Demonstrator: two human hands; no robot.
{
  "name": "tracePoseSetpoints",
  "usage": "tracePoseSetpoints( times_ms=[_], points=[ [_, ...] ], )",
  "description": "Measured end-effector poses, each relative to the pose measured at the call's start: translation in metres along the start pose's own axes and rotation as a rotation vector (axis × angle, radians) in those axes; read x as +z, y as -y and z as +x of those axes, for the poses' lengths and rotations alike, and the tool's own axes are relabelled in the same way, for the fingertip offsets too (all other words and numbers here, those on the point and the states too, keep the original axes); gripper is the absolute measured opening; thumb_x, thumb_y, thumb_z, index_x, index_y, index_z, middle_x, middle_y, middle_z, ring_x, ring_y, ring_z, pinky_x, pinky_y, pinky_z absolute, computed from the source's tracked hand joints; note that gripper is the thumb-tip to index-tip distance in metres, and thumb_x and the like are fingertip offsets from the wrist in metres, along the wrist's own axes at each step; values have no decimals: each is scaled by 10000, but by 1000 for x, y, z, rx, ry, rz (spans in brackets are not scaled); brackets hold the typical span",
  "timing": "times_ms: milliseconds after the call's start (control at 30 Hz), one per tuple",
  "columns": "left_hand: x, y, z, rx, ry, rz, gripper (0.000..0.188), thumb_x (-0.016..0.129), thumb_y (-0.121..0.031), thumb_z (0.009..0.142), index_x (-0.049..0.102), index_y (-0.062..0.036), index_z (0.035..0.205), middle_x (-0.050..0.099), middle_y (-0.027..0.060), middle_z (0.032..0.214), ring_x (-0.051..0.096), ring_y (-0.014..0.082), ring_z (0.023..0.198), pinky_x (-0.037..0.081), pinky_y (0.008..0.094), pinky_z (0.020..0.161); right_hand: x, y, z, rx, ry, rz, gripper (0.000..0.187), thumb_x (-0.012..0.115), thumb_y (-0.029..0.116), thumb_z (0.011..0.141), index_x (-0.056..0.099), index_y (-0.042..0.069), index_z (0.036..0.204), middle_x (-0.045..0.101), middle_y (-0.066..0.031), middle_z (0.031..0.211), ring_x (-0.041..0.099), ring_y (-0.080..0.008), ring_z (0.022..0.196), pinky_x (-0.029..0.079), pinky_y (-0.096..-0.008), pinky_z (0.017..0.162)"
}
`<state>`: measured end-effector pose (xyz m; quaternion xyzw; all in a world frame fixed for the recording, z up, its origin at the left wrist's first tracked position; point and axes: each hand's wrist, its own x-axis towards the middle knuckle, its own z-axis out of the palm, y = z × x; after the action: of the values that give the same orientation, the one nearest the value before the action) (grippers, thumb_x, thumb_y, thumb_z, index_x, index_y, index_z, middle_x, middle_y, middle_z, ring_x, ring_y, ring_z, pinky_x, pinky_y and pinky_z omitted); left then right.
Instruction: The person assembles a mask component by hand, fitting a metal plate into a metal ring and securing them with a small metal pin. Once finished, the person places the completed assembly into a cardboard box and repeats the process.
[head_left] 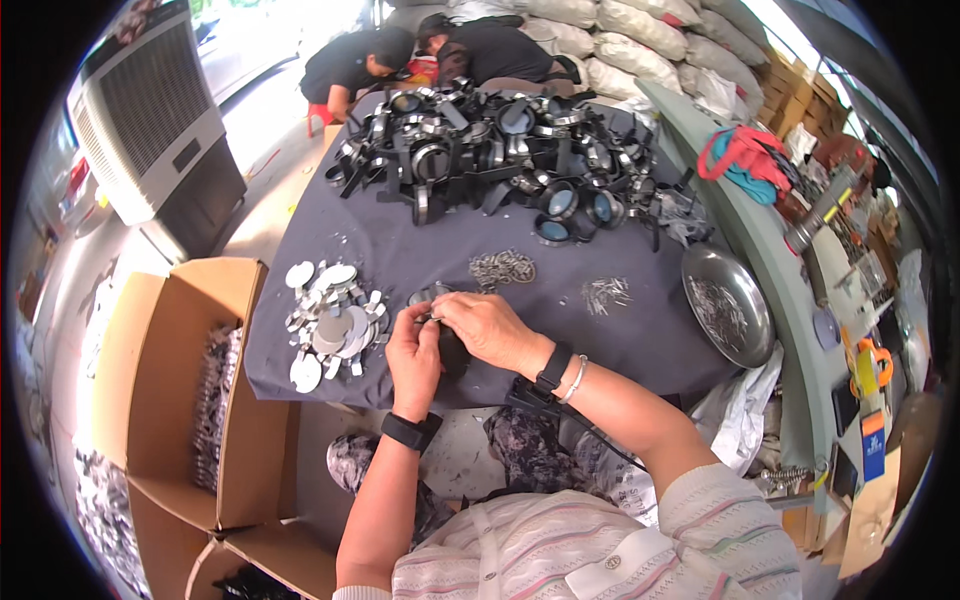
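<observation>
Near the table's front edge, my left hand [413, 352] and my right hand [488, 328] meet with pinched fingers on a black part with a round end [452, 352]. My fingers hide much of it, and any tiny piece between the fingertips is too small to make out. Just beyond my hands lies a heap of small metal rings [502, 267]. Flat metal discs with tabs [333, 328] are spread to the left. To the right lie thin metal pins [608, 294], and a steel bowl [762, 335] holds more of them.
A large pile of black parts with round metal rims [470, 150] covers the table's far side. Cardboard boxes [150, 380] stand at the left, before an air cooler [150, 120]. A cluttered green ledge [735, 235] runs along the right. Two people [490, 55] bend down beyond the table.
</observation>
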<state>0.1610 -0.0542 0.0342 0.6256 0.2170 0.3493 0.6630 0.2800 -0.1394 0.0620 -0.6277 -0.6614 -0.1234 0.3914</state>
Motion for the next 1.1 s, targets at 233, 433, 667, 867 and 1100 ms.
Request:
tracePoseSetpoints(
  times_ms=[233, 433, 667, 867, 1100],
  points=[
    [-2, 1, -1, 0, -46, 81, 165, 508, -60, 914, 585, -36, 1058, 500, -25, 615, 412, 27, 448, 355, 213, 374, -66, -11, -37, 436, -173, -72, 56, 628, 97, 814, 612, 49, 838, 594, -127, 817, 589, -343, 738, 477, -399, 644],
    [-2, 1, 0, 16, -21, 67, 163, 498, -55, 913, 583, -37, 1051, 480, -31, 611, 409, 26, 447, 357, 209, 368, -107, -50, -77, 760, 4, -339, 117, 688, 126, 782, 641, 37, 842, 601, -126, 845, 605, -326, 801, 480, -408, 718],
    [-2, -4, -1, 2, -2, 82, 183, 476, -83, 919, 584, -45, 1062, 449, -40, 592, 397, 30, 444, 372, 202, 368, -95, -50, -78, 784, 89, -339, 143, 703, 156, 778, 632, 34, 804, 593, -113, 861, 602, -318, 826, 471, -414, 735],
    [-1, -3, -1, 21, -4, 78, 167, 496, -73, 917, 597, -49, 1049, 468, -38, 595, 414, 31, 443, 368, 207, 385, -84, -11, -47, 491, 17, -196, 81, 665, 105, 797, 611, 45, 800, 579, -95, 797, 596, -310, 770, 470, -411, 681],
    [-4, 0, -1, 20, -8, 36, 150, 520, -65, 910, 600, -27, 1031, 508, -24, 583, 434, 34, 438, 356, 215, 387, -21, 24, -2, -43, -98, -141, 93, 621, 27, 760, 530, 45, 766, 490, -68, 755, 564, -252, 709, 484, -351, 601]
  ],
)
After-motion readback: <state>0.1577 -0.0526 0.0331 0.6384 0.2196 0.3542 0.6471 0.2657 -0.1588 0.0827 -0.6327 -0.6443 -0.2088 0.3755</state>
